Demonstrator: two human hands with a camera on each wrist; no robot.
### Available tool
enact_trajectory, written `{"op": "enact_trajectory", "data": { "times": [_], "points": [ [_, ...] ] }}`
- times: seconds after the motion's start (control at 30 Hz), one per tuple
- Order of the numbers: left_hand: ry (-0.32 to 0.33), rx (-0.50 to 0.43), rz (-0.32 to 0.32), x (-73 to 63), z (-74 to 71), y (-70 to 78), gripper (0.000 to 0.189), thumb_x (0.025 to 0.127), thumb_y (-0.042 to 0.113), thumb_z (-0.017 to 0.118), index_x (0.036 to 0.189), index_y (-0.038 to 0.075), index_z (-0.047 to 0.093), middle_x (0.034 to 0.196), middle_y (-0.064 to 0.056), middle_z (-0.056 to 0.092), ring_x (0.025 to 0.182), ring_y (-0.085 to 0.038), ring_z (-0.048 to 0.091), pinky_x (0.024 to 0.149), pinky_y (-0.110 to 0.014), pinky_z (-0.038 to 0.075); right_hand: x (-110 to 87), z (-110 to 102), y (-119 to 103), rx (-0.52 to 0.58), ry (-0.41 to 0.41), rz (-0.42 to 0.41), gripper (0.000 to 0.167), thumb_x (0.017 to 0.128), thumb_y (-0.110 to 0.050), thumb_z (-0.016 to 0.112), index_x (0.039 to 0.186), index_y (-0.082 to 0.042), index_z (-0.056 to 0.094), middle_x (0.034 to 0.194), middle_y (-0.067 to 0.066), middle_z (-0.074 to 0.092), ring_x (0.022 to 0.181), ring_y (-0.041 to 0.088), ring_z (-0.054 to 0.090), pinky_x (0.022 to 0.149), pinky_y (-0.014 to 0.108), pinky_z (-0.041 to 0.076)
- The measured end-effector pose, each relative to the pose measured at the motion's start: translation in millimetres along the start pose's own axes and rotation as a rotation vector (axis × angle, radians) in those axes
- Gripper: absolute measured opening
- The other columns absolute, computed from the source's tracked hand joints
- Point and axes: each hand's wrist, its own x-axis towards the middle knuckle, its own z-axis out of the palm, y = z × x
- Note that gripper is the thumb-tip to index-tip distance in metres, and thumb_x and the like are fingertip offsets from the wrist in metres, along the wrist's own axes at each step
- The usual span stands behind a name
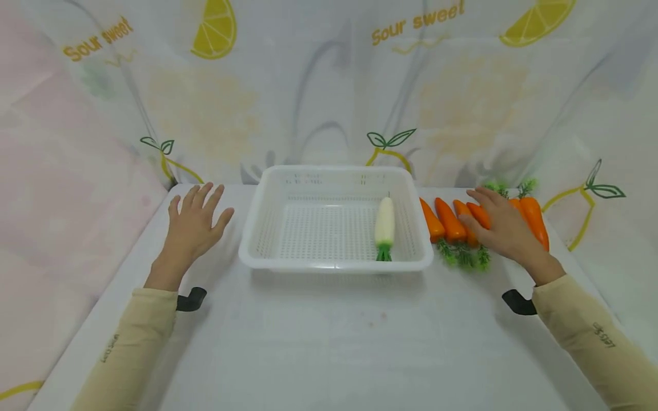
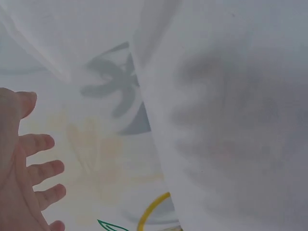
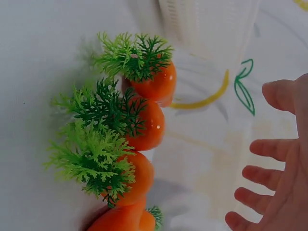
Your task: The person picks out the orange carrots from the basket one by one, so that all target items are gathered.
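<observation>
My left hand hovers over the left part of the table, palm down with fingers spread, and holds nothing. In the left wrist view its fingers reach in from the left edge, over a soft shadow. On the other side my right hand is held above a row of orange carrots with green leafy tops. The right wrist view shows those carrots apart from the outstretched fingers. Between the hands stands a white plastic basket. Inside it, toward the right, lies a white radish with a green stem end.
A white cloth covers the table. Behind it hangs a printed curtain with lemon drawings. The leftmost carrot lies close against the basket's right side. More carrots lie to the right, partly hidden by my right hand.
</observation>
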Motion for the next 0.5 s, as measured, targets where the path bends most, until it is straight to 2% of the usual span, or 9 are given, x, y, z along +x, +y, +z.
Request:
{"op": "enact_trajectory", "data": {
  "times": [0.1,0.2,0.3,0.5],
  "points": [
    [-0.048,0.068,-0.012,0.2,5.8,-1.4,0.068,0.097,0.057,0.029,0.152,0.017,0.021,0.157,-0.016,0.015,0.144,-0.040,0.008,0.108,-0.067,-0.004,-1.7,6,-1,-0.122,-0.033,0.001,0.072,0.095,-0.050,0.045,0.148,-0.004,0.027,0.154,0.025,0.016,0.137,0.051,0.017,0.105,0.069,0.015],
    [-0.078,0.090,-0.018,0.7,11.7,-2.6,0.071,0.095,0.062,0.025,0.153,0.021,0.015,0.159,-0.014,0.009,0.145,-0.040,0.003,0.108,-0.067,-0.008,-4.4,11,-2,-0.188,-0.073,0.027,0.079,0.094,-0.057,0.041,0.151,-0.006,0.019,0.157,0.024,0.006,0.140,0.051,0.009,0.107,0.068,0.009],
    [-0.109,0.082,-0.022,2.1,15.0,-3.9,0.073,0.095,0.064,0.023,0.153,0.024,0.009,0.160,-0.013,0.005,0.145,-0.040,-0.001,0.108,-0.066,-0.011,-6.5,16,-3,-0.221,-0.096,0.065,0.085,0.092,-0.063,0.039,0.152,-0.008,0.014,0.158,0.022,0.000,0.140,0.051,0.006,0.107,0.069,0.004],
    [-0.167,0.059,-0.021,4.6,17.6,-5.7,0.072,0.095,0.064,0.020,0.153,0.025,0.003,0.160,-0.014,0.003,0.146,-0.037,-0.007,0.107,-0.066,-0.014,-8.5,24,-4,-0.233,-0.115,0.112,0.088,0.090,-0.068,0.036,0.152,-0.011,0.014,0.157,0.023,0.000,0.141,0.050,0.003,0.104,0.072,0.001]
  ]
}}
